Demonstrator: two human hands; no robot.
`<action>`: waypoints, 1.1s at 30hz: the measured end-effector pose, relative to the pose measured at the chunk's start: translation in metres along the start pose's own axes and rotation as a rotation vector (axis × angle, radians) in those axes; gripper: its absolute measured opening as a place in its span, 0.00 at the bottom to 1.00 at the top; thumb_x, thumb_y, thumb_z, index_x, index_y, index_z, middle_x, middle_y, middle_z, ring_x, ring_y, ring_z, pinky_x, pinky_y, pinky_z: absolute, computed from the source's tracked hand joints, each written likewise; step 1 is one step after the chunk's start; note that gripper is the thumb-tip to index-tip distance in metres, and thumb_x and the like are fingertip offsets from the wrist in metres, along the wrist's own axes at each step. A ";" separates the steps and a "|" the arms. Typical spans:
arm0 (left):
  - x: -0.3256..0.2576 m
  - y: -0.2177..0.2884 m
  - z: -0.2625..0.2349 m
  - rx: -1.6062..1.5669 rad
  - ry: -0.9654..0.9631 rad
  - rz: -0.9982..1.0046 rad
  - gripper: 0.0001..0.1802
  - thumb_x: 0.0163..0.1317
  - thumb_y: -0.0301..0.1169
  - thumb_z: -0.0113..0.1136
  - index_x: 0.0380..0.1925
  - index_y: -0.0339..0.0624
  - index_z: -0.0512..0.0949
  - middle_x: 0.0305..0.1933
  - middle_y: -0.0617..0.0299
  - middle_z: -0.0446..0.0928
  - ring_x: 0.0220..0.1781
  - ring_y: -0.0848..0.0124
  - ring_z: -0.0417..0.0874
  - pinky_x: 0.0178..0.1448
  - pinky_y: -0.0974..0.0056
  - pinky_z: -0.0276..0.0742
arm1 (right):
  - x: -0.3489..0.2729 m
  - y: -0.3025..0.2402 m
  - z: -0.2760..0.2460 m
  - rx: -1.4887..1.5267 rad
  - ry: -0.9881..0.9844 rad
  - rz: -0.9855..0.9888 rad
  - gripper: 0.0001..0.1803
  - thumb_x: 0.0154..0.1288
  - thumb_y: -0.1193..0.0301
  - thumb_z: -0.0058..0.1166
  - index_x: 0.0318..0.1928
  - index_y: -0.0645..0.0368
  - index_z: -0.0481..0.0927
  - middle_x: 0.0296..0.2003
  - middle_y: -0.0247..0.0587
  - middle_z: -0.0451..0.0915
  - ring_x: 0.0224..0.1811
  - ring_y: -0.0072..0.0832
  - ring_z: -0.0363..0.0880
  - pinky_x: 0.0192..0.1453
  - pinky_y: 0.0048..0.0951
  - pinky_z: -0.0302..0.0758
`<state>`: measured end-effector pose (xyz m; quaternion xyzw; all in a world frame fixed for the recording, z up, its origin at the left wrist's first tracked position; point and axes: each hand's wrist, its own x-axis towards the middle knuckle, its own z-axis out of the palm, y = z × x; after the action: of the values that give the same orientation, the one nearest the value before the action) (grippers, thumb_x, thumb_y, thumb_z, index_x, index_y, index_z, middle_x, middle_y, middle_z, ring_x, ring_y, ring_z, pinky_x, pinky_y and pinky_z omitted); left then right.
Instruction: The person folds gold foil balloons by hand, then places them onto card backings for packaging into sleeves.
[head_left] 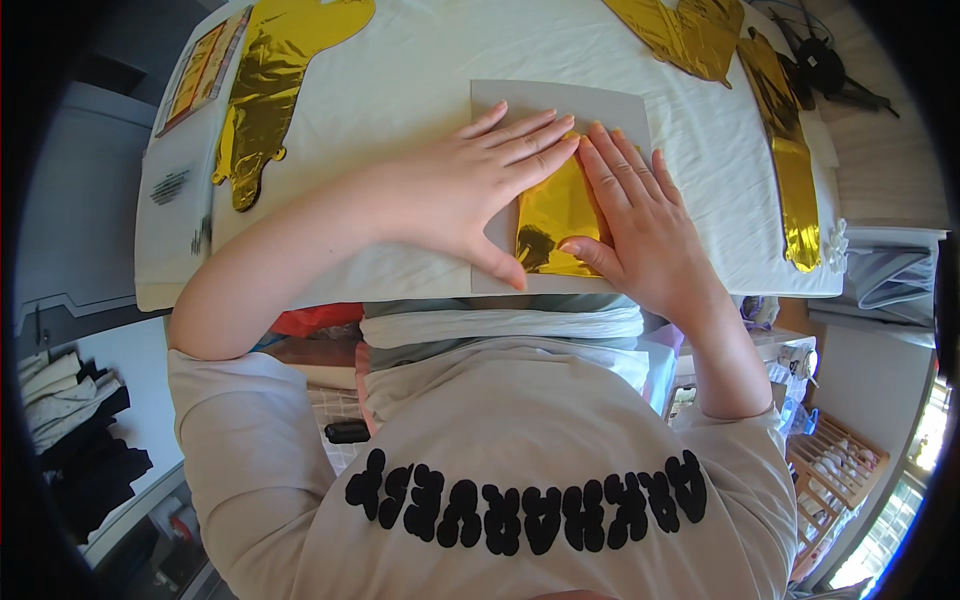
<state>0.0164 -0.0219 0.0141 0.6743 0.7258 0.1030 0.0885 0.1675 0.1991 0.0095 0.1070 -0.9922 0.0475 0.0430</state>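
I see from my station both hands spread flat, palms down, and neither of them is clenched around anything. The left hand (pixel 460 185) has its fingers stretched, and the index finger lies over the top left corner of a shiny gold foil sheet (pixel 555 210), while its thumb points down beside the lower left edge of this foil. The right hand (pixel 645 230) covers the right side of the foil, with the thumb laid on the gold surface. The two index fingertips come very near each other at the upper end of the foil; I cannot tell if they touch. So the foil is between and partly under the hands, on a grey board (pixel 560 98), which shows also beyond the fingertips. Below the board I see a table (pixel 380 110) with a white cover. Well to the left of the left hand, and farther forward, lies a long gold foil shape (pixel 265 100). Ahead of the right hand, toward its right, there is a crumpled foil piece (pixel 695 40), and just beside that a narrow foil strip (pixel 795 190).
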 end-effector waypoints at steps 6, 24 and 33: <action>0.008 0.011 0.008 -0.027 0.173 -0.112 0.60 0.64 0.63 0.63 0.82 0.37 0.46 0.85 0.44 0.49 0.87 0.54 0.49 0.87 0.42 0.39 | 0.002 0.000 0.003 -0.014 0.077 -0.038 0.49 0.72 0.38 0.50 0.77 0.65 0.61 0.77 0.53 0.62 0.82 0.47 0.55 0.84 0.54 0.51; -0.004 0.017 0.000 0.145 0.058 -0.194 0.65 0.56 0.72 0.63 0.81 0.40 0.50 0.85 0.49 0.52 0.87 0.58 0.52 0.87 0.41 0.38 | 0.003 0.004 -0.005 0.060 -0.023 0.008 0.66 0.53 0.27 0.57 0.81 0.59 0.56 0.81 0.47 0.55 0.85 0.42 0.48 0.86 0.53 0.41; -0.012 0.033 0.013 0.007 0.063 0.042 0.35 0.71 0.51 0.58 0.76 0.57 0.68 0.83 0.66 0.61 0.85 0.60 0.56 0.86 0.44 0.50 | -0.001 0.002 -0.006 0.110 -0.029 0.019 0.67 0.52 0.27 0.59 0.81 0.60 0.55 0.81 0.46 0.55 0.85 0.40 0.50 0.86 0.55 0.43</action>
<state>0.0521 -0.0308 0.0101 0.6862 0.7143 0.1234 0.0610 0.1682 0.2015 0.0154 0.1005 -0.9896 0.1008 0.0223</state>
